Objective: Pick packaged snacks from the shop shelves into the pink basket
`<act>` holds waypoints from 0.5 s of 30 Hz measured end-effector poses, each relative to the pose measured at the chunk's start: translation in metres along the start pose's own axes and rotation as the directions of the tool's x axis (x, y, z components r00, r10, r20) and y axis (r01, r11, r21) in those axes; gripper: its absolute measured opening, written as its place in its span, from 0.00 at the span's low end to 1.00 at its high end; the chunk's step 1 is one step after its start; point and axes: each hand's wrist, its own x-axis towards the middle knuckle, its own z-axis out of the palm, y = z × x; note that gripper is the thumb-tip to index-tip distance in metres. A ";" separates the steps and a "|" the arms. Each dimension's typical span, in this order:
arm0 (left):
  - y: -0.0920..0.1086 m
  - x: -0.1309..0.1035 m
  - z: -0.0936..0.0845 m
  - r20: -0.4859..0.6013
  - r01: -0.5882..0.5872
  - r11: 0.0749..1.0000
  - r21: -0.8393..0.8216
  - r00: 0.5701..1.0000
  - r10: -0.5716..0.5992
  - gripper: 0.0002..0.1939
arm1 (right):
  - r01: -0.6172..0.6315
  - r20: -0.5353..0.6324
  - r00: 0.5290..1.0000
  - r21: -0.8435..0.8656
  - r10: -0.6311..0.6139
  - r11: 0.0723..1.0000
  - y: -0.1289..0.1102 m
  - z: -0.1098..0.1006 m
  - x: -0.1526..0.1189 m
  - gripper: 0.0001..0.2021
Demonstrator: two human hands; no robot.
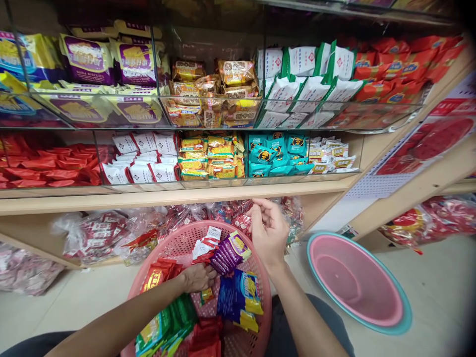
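My left hand [201, 276] reaches down into a pink perforated basket [143, 270], its fingers bent and their tips partly hidden. Just below it a small yellow-and-green snack packet [207, 296] shows; I cannot make out whether the fingers hold it. Around this hand lie white-and-red packets [206, 244], purple biscuit packs [230, 252], blue-and-yellow packs [240, 297], green packs [169, 322] and red packs [206, 337]. Above the basket's right side is my right hand [269, 233], loosely curled with thumb and index finger apart. Nothing shows in it.
Ahead, shelf bins hold yellow packets [210, 157], teal packets [273, 153], white-and-red packets [143, 156] and red packets [48, 163]. The wooden shelf edge [167, 197] runs just beyond my hands. Bagged goods [102, 233] lie underneath. Nested pink and teal basins [357, 282] stand on the right floor.
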 end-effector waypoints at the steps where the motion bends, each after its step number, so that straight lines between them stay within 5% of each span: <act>1: 0.001 0.000 0.002 0.021 0.032 0.999 0.000 0.999 -0.032 0.11 | 0.000 0.000 1.000 -0.003 0.000 1.000 0.000 0.000 0.000 0.07; 9: 0.011 0.007 0.008 0.174 0.313 0.950 -0.022 0.937 -0.304 0.16 | -0.005 0.002 1.000 0.001 0.005 1.000 0.000 0.001 0.000 0.08; 15: 0.013 0.004 0.000 0.243 0.481 0.872 -0.094 0.860 -0.448 0.09 | 0.011 0.001 1.000 -0.028 -0.011 1.000 0.002 0.000 0.000 0.08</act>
